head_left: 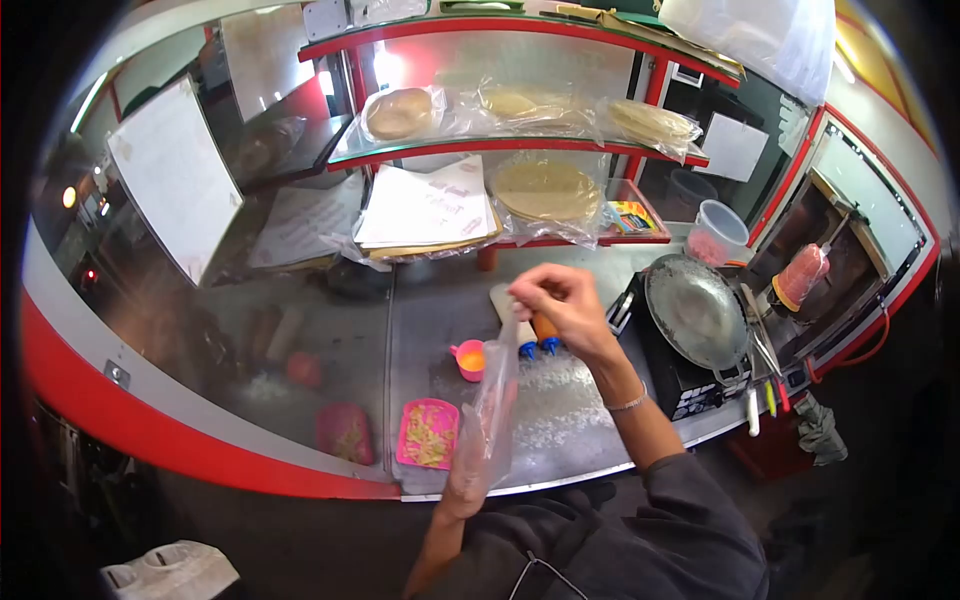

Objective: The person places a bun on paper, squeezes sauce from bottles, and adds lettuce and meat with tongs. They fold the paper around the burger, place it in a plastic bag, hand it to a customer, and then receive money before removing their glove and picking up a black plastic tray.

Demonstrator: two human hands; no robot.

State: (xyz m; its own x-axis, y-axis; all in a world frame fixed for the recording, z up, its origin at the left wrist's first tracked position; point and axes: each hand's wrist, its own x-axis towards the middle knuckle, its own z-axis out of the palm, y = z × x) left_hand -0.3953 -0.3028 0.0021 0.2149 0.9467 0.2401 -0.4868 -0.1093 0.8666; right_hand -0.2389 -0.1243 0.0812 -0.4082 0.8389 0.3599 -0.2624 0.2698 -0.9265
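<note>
My right hand [565, 308] is raised above the counter, thumb and fingers pinched on the upper end of a thin clear plastic piece [507, 400]. The plastic hangs stretched down to my left hand [468, 472], near the counter's front edge. Film covers part of the left hand and blurs its fingers; whether it is a bag or a glove I cannot make out. Just left of it lies a pink tray [428, 433] with pale shredded food. A pink cup [469, 360] with orange contents stands behind. Two squeeze bottles with blue tips, one white [503, 300], one orange [545, 330], lie beneath my right hand.
A dark wok [697, 310] sits on a stove at right, with knives [762, 340] beside it. Behind it stands a clear tub [716, 232]; meat on a spit [800, 277] is farther right. Shelves hold bagged flatbreads [548, 190] and paper sheets [425, 205]. White powder dusts the metal counter [560, 440].
</note>
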